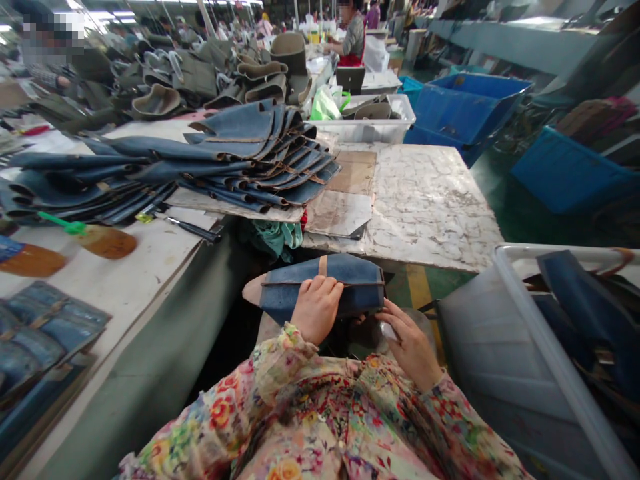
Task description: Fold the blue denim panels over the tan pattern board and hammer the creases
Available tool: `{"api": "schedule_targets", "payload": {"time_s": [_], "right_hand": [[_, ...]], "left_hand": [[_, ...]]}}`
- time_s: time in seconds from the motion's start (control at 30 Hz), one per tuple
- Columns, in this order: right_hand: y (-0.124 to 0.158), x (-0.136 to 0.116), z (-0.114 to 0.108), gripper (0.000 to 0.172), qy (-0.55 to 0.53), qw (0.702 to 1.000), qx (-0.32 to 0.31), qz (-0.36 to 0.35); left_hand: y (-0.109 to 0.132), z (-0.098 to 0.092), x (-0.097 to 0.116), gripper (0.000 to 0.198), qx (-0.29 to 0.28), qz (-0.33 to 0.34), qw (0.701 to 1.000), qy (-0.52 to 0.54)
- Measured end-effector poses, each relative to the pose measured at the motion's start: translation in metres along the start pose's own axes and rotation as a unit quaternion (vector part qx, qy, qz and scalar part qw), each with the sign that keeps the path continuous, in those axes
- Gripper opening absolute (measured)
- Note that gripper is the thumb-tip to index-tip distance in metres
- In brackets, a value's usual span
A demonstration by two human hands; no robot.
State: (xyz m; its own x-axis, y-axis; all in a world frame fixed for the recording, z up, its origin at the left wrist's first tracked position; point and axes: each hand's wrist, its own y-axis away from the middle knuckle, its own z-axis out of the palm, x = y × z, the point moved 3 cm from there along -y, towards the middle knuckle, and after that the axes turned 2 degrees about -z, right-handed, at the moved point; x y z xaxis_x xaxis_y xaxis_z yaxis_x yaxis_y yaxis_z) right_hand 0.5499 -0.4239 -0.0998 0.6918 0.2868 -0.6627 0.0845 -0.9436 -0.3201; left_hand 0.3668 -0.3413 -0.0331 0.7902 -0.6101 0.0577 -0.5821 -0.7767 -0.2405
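Note:
A blue denim shoe upper (320, 283) with a tan strip lies across my lap, below the table edge. My left hand (316, 308) rests on top of it with fingers curled over its near edge, gripping it. My right hand (410, 343) sits at the piece's right end, fingers bent around a small pale object I cannot make out, touching the denim. Both arms wear floral sleeves.
A fanned stack of blue denim uppers (235, 160) covers the worn table (430, 200) ahead. Brushes (100, 239) and more denim pieces (45, 333) lie on the left bench. A grey bin (520, 347) stands at right; blue crates (465, 107) and another person (353, 37) sit beyond.

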Motion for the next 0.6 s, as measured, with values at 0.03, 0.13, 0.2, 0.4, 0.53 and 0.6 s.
{"api": "schedule_targets", "payload": {"time_s": [0.03, 0.13, 0.2, 0.4, 0.53, 0.6], "right_hand": [[-0.001, 0.000, -0.001, 0.034, 0.003, 1.000, 0.002, -0.002], [-0.001, 0.000, -0.001, 0.035, 0.014, 1.000, 0.003, -0.010], [0.000, 0.002, -0.001, 0.036, 0.022, 1.000, -0.005, -0.012], [0.004, 0.010, 0.003, 0.039, 0.025, 0.999, -0.020, -0.012], [0.005, 0.017, 0.008, 0.040, 0.023, 0.999, -0.020, -0.018], [0.006, 0.019, 0.010, 0.039, 0.019, 0.999, -0.017, -0.018]], "left_hand": [[0.001, 0.002, 0.004, 0.023, 0.000, 0.016, 1.000, -0.007], [0.004, 0.013, 0.016, 0.029, -0.003, 0.054, 0.998, -0.020], [0.005, 0.020, 0.022, 0.032, -0.004, 0.062, 0.998, -0.016], [0.008, 0.029, 0.029, 0.035, 0.004, 0.064, 0.998, 0.002], [0.010, 0.031, 0.028, 0.037, 0.008, 0.067, 0.998, 0.006], [0.009, 0.032, 0.028, 0.037, 0.011, 0.062, 0.998, 0.010]]}}
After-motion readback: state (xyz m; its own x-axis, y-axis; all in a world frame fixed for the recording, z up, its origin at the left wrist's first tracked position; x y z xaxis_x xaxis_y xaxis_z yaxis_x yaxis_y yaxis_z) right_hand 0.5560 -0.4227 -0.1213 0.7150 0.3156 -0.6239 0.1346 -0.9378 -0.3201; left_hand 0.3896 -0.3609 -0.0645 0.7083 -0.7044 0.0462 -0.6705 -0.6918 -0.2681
